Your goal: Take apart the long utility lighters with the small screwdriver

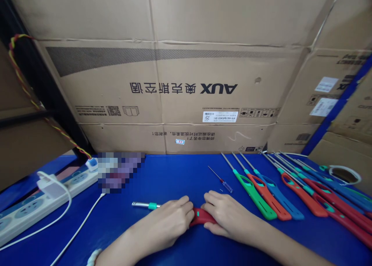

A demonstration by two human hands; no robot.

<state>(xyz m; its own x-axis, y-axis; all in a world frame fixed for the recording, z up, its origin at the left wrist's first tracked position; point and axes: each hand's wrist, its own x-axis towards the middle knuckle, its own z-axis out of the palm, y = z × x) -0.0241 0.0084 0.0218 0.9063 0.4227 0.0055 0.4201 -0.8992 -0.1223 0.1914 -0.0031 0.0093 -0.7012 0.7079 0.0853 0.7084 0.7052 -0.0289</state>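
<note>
Bare hands [178, 216] [223, 212] around curved, red plastic lighter [202, 217]

Left hand [176, 218] and left forearm [135, 239] are bare; a pale, puffy, ridged band [94, 257] shows at the latter. Right hand [223, 213] and right forearm [271, 238]: bare.

Over a blue bench [174, 177], the left hand [176, 216] had its grip on a red lighter [201, 216], with a metal tube and turquoise collar showing to the left of that hand. The right hand [225, 211] had its grip on the red body's other end. Just beyond the right hand lay a screwdriver [227, 186]. Farther right, a green lighter [260, 202], an orange lighter [275, 204] and a blue lighter [290, 206] lay side by side, near more lighters [337, 204]. A white power strip [85, 180] lay on the left; upside-down printed cardboard [180, 64] stood behind.
</note>
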